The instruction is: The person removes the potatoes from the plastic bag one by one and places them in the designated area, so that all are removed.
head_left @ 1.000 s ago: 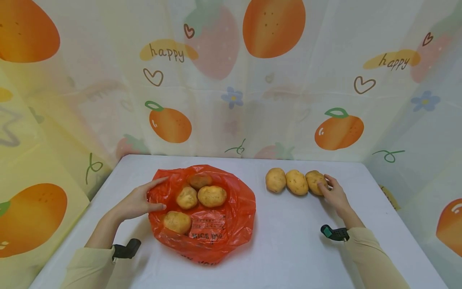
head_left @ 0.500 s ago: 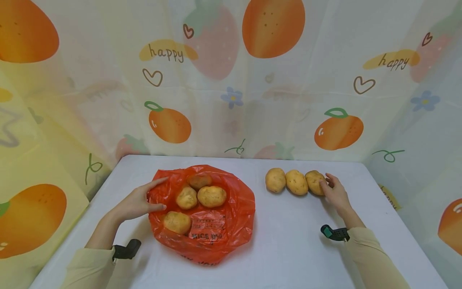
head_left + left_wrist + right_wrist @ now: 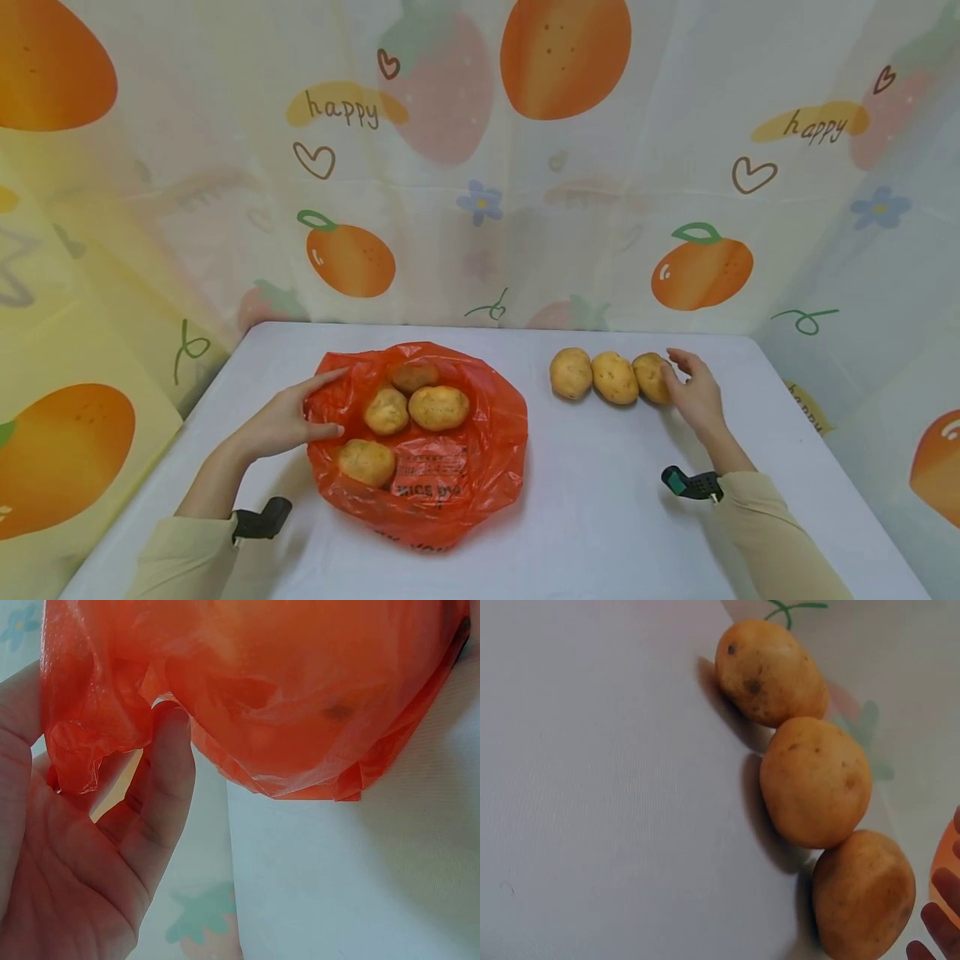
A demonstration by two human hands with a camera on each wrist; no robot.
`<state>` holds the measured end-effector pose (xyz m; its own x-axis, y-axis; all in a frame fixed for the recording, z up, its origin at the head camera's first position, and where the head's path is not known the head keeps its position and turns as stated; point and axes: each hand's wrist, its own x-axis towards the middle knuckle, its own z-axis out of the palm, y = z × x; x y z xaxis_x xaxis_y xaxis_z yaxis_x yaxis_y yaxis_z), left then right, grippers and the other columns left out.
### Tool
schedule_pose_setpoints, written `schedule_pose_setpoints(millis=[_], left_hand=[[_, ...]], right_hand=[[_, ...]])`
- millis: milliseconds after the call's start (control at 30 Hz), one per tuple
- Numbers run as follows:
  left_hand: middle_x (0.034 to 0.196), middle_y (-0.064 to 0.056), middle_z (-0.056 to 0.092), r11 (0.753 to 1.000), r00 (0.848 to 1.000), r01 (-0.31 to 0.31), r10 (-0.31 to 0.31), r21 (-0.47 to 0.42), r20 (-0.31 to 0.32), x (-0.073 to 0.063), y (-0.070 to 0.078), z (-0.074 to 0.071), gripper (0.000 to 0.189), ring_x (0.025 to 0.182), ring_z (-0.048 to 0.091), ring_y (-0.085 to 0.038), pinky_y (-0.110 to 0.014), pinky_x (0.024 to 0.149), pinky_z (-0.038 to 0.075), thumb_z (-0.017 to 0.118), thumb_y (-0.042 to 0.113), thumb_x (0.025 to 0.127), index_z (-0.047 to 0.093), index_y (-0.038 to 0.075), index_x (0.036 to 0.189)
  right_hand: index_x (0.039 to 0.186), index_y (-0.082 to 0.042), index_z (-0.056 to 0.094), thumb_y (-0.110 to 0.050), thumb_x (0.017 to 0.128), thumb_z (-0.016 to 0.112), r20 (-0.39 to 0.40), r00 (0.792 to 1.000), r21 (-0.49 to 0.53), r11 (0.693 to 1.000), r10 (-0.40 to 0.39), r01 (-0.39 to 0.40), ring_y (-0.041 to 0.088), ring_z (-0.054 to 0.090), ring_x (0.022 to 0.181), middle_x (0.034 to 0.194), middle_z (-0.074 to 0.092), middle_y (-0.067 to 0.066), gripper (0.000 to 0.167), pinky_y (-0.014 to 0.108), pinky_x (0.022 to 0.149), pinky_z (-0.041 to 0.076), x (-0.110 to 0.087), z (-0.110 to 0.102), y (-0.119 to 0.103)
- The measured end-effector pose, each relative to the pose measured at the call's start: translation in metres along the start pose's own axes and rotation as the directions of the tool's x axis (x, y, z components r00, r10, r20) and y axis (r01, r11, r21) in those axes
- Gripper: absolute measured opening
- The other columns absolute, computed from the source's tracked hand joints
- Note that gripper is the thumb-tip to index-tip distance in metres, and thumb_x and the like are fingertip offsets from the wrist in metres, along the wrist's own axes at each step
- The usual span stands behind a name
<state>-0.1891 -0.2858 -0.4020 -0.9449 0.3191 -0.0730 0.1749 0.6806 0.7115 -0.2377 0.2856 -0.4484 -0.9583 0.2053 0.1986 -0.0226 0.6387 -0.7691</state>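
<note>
On the left, my left hand (image 3: 288, 421) holds the near-side rim of a red plastic bag (image 3: 498, 433) between thumb and fingers. The left wrist view shows the thin plastic (image 3: 255, 697) bunched between fingers (image 3: 169, 772) and thumb. Inside the spread-open bag lie several potatoes (image 3: 440, 408). My right hand (image 3: 697, 396) is beside the rightmost potato (image 3: 649, 379) of a row of three, its fingers relaxed and the thumb overlapping the potato's right edge. In the right wrist view, fingertips (image 3: 939, 922) show at the lower right, apart from the closest potato (image 3: 864, 896).
The middle potato (image 3: 615, 379) and the left potato (image 3: 571, 373) of the row lie against each other near the back of the white table (image 3: 592, 500). A printed curtain (image 3: 480, 250) hangs behind the table and along its sides.
My right hand has loosened from the rightmost potato and shifted slightly up, its fingers drawing away from it. The left hand, bag and potatoes stay in place.
</note>
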Motion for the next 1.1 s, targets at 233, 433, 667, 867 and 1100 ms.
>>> schedule_pose_setpoints(millis=[233, 433, 667, 867, 1100], left_hand=[[0.13, -0.019, 0.048, 1.0, 1.0, -0.005, 0.005, -0.001, 0.004, -0.002, 0.003, -0.002, 0.08, 0.111, 0.051, -0.033, -0.046, 0.086, 0.049, 0.075, 0.028, 0.077, 0.032, 0.018, 0.143], [0.131, -0.019, 0.047, 1.0, 1.0, -0.007, 0.007, -0.012, 0.011, -0.004, 0.007, -0.003, 0.079, 0.111, 0.051, -0.033, -0.046, 0.085, 0.05, 0.074, 0.026, 0.077, 0.032, 0.018, 0.143], [0.131, -0.02, 0.047, 1.0, 1.0, 0.0, 0.001, -0.022, 0.019, -0.004, 0.007, -0.004, 0.079, 0.111, 0.05, -0.034, -0.045, 0.085, 0.05, 0.074, 0.024, 0.078, 0.031, 0.018, 0.144], [0.132, -0.019, 0.046, 1.0, 1.0, 0.004, -0.004, -0.022, 0.019, -0.003, 0.007, -0.004, 0.079, 0.112, 0.05, -0.033, -0.045, 0.086, 0.05, 0.074, 0.025, 0.077, 0.031, 0.019, 0.143], [0.13, -0.019, 0.049, 1.0, 1.0, -0.001, 0.001, 0.0, 0.003, -0.004, 0.009, -0.004, 0.079, 0.111, 0.051, -0.031, -0.047, 0.087, 0.048, 0.075, 0.027, 0.077, 0.032, 0.019, 0.143]], right_hand=[[0.128, 0.002, 0.047, -0.021, 0.094, 0.05, -0.011, 0.998, 0.058, 0.997, -0.059, 0.06, 0.04, 0.043, 0.121, 0.128, 0.048, 0.024, 0.041, 0.052, 0.099, 0.036, 0.0, 0.003, -0.017], [0.129, 0.0, 0.045, -0.023, 0.096, 0.049, 0.039, 0.996, 0.107, 0.991, -0.079, 0.075, 0.036, 0.044, 0.12, 0.128, 0.049, 0.021, 0.041, 0.05, 0.1, 0.036, -0.001, 0.006, -0.036], [0.129, -0.002, 0.046, -0.023, 0.096, 0.049, 0.086, 0.991, 0.144, 0.986, -0.101, 0.088, 0.034, 0.046, 0.119, 0.127, 0.051, 0.019, 0.04, 0.049, 0.101, 0.036, -0.005, 0.012, -0.057], [0.129, -0.004, 0.046, -0.023, 0.095, 0.051, 0.143, 0.982, 0.184, 0.978, -0.125, 0.098, 0.032, 0.047, 0.118, 0.127, 0.052, 0.017, 0.04, 0.048, 0.101, 0.037, -0.01, 0.018, -0.073], [0.129, -0.007, 0.046, -0.028, 0.094, 0.052, 0.217, 0.963, 0.212, 0.971, -0.158, 0.111, 0.028, 0.049, 0.117, 0.127, 0.054, 0.013, 0.041, 0.046, 0.1, 0.039, -0.019, 0.025, -0.094]])
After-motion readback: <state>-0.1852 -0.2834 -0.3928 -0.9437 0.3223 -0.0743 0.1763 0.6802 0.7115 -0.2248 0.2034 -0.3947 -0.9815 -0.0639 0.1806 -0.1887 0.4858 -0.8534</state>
